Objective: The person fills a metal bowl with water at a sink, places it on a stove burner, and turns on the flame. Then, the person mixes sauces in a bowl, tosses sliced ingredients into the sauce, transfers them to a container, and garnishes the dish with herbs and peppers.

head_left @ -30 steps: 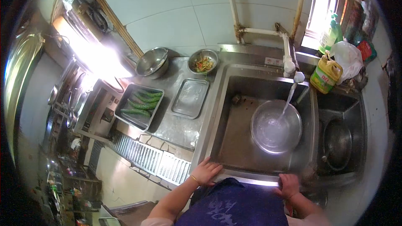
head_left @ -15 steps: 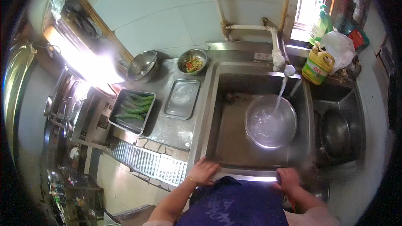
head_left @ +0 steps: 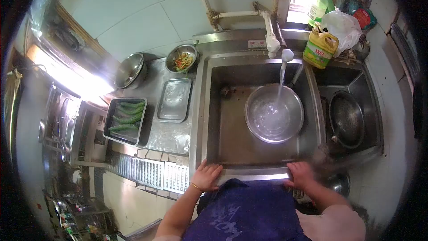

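Note:
My left hand [head_left: 206, 176] is closed over the front edge of the steel sink [head_left: 249, 173] at its left corner. Farther right, my right hand [head_left: 301, 174] grips the same edge, its fingers bent over the rim. Inside the basin stands a round metal bowl [head_left: 253, 124], apart from both hands. A stream of water [head_left: 281, 78] runs from the tap [head_left: 287, 55] into the bowl, and the water in it is rippling.
On the left counter are a tray of several green cucumbers [head_left: 128, 119], a flat metal tray [head_left: 159, 115], a bowl of vegetable scraps [head_left: 183, 60] and a metal bowl [head_left: 129, 71]. A wok [head_left: 347, 119] sits in the right basin. A yellow detergent jug [head_left: 319, 49] stands behind.
The view has shifted, so the sink and counter appear farther left and higher. Both hands stay on the sink edge, and water keeps running into the bowl.

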Motion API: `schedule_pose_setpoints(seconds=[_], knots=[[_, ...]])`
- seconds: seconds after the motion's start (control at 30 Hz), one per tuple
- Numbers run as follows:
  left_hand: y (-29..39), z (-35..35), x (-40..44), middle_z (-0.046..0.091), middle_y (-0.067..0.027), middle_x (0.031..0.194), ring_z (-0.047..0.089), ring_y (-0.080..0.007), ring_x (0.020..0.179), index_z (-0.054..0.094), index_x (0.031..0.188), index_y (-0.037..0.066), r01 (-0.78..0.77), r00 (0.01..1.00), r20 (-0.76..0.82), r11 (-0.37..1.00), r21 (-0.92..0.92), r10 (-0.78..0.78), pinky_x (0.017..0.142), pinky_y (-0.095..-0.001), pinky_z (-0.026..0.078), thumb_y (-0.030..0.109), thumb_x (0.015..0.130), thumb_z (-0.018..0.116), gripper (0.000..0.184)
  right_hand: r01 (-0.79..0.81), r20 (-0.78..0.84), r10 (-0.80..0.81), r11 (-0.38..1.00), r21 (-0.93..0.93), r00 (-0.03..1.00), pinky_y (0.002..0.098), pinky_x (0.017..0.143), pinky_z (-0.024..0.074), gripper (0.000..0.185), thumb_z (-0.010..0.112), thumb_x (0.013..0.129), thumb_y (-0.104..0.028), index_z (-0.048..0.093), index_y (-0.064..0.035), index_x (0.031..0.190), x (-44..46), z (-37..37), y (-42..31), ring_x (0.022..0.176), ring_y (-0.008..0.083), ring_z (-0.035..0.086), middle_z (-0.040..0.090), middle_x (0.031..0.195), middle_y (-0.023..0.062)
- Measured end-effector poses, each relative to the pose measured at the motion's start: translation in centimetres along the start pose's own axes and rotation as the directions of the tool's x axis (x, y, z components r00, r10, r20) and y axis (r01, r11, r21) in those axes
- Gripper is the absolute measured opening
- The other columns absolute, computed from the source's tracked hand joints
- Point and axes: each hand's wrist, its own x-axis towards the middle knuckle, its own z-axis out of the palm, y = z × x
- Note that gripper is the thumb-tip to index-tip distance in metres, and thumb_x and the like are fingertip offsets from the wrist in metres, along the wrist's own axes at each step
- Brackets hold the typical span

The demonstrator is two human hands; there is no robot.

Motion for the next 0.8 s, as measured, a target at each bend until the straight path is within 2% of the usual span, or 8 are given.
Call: schedule_pose_setpoints(seconds=[0.33, 0.43, 0.63, 0.73, 0.8], knots=[[0.2, -0.5, 0.1, 0.053, -0.0068, 0.129, 0.048, -0.0205, 0.123, 0.043, 0.134, 0.011, 0.005, 1.000, -0.010, 1.000, 0.000, -0.005, 0.114, -0.0484, 0.019, 0.043, 0.056, 0.081, 0.092, -0.036, 0.062, 0.036, 0.999, -0.002, 0.997, 0.0438, 0.089, 0.0401, 0.069, 0.071, 0.066, -0.055, 0.053, -0.0085, 0.115, 0.2, -1.0, -0.5, 0.097, 0.0294, 0.056, 0.060, 0.107, 0.0103], [0.2, -0.4, 0.1, 0.053, -0.0062, 0.130, 0.048, -0.0200, 0.123, 0.042, 0.134, 0.012, 0.006, 1.000, -0.014, 1.000, 0.017, -0.006, 0.114, -0.0477, 0.020, 0.042, 0.057, 0.081, 0.092, -0.032, 0.032, 0.032, 0.999, 0.007, 0.999, 0.0428, 0.088, 0.0413, 0.069, 0.075, 0.062, -0.051, 0.055, -0.0094, 0.114, 0.2, -0.7, -0.3, 0.098, 0.0298, 0.056, 0.060, 0.104, 0.0097], [0.3, -0.5, 0.1, 0.052, -0.0052, 0.131, 0.049, -0.0198, 0.123, 0.042, 0.135, 0.014, 0.022, 1.000, 0.007, 0.999, 0.041, -0.022, 0.114, -0.0467, 0.020, 0.044, 0.059, 0.080, 0.090, -0.009, -0.002, 0.009, 1.000, 0.026, 1.000, 0.0432, 0.087, 0.0425, 0.069, 0.077, 0.061, -0.049, 0.056, -0.0096, 0.114, 0.3, -0.8, -0.2, 0.098, 0.0293, 0.056, 0.061, 0.105, 0.0097], [0.3, -0.4, 0.0, 0.052, -0.0052, 0.132, 0.048, -0.0197, 0.124, 0.041, 0.135, 0.014, 0.017, 1.000, -0.007, 1.000, 0.009, -0.017, 0.114, -0.0463, 0.019, 0.046, 0.060, 0.079, 0.090, -0.029, 0.048, 0.028, 1.000, 0.010, 0.998, 0.0431, 0.085, 0.0430, 0.068, 0.076, 0.062, -0.049, 0.057, -0.0095, 0.113, 0.2, -0.8, -0.1, 0.098, 0.0293, 0.057, 0.061, 0.105, 0.0098], [0.2, -0.2, 0.1, 0.052, -0.0055, 0.132, 0.048, -0.0197, 0.124, 0.041, 0.136, 0.014, 0.017, 1.000, 0.008, 0.999, 0.034, -0.017, 0.114, -0.0463, 0.019, 0.047, 0.062, 0.078, 0.089, 0.020, -0.033, -0.021, 0.999, -0.045, 0.999, 0.0443, 0.082, 0.0429, 0.070, 0.072, 0.063, -0.057, 0.057, -0.0097, 0.112, -0.2, 0.5, 0.4, 0.093, 0.0287, 0.057, 0.061, 0.100, 0.0099]])
